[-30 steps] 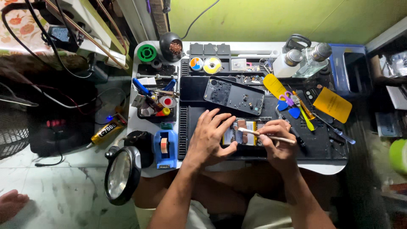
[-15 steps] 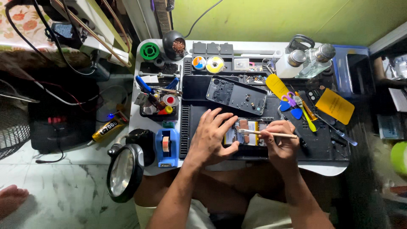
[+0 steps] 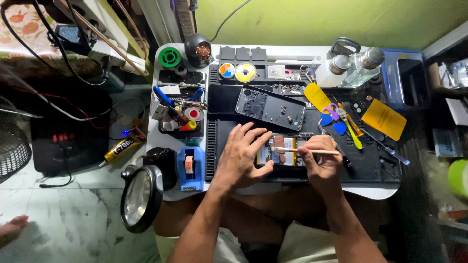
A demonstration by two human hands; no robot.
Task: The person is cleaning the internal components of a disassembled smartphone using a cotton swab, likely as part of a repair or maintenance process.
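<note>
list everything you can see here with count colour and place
opened phone: 1, dark, mat centre, under both hands
brush: 1, pale handle, over the phone
phone back cover: 1, dark, above the phone
work mat: 1, black, on the white table
picks: several, blue, right of the cover
tape dispenser: 1, blue, left edge
magnifier lamp: 1, black, front left
bottles: 2, clear and white, back right
left hand: steadies the phone
right hand: holds the brush
</note>
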